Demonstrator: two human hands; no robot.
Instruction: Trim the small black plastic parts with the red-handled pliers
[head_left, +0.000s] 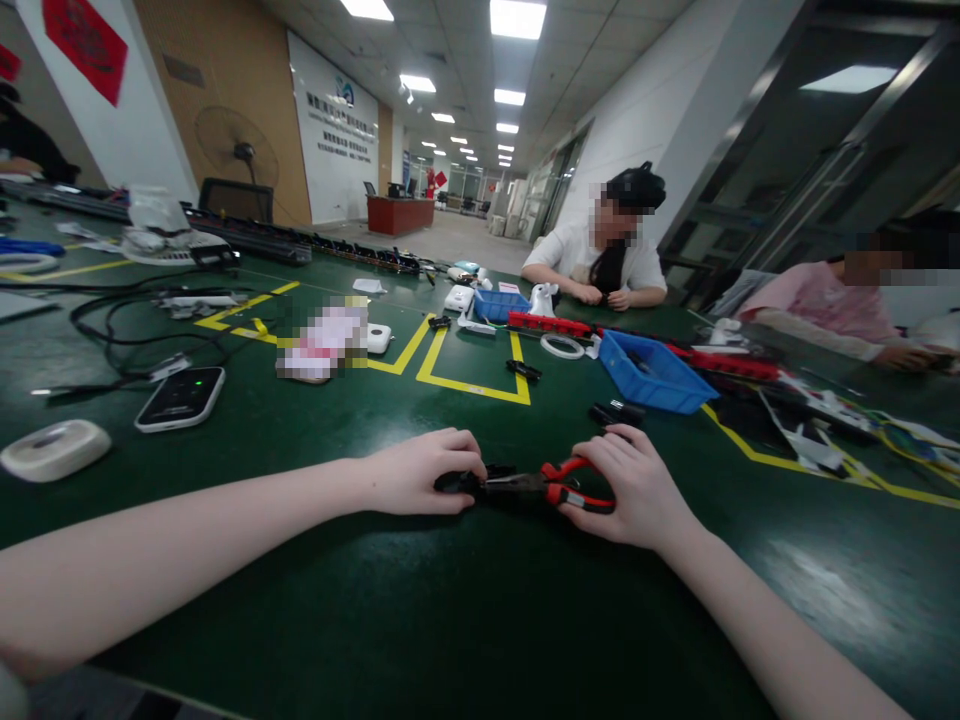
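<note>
Red-handled long-nose pliers (pixel 559 485) lie in the grip of my right hand (pixel 634 485), its fingers around the handles. Their metal jaws point left and reach the small black part (pixel 456 483) that my left hand (pixel 420 475) pinches between thumb and fingers. What kind of part it is I cannot make out, and my fingers cover some of it. Whether the jaws bite on it or only touch it is too small to tell. Just beyond my right hand lies another black piece (pixel 616 413) on the green table (pixel 480 600).
A blue bin (pixel 652 375) with dark parts stands beyond my right hand. Further off are a smaller blue bin (pixel 501 304), a white ring (pixel 562 346) and yellow tape (pixel 472 388). At left are a black-faced device (pixel 180 398), a phone (pixel 322 345) and cables. Two people sit across.
</note>
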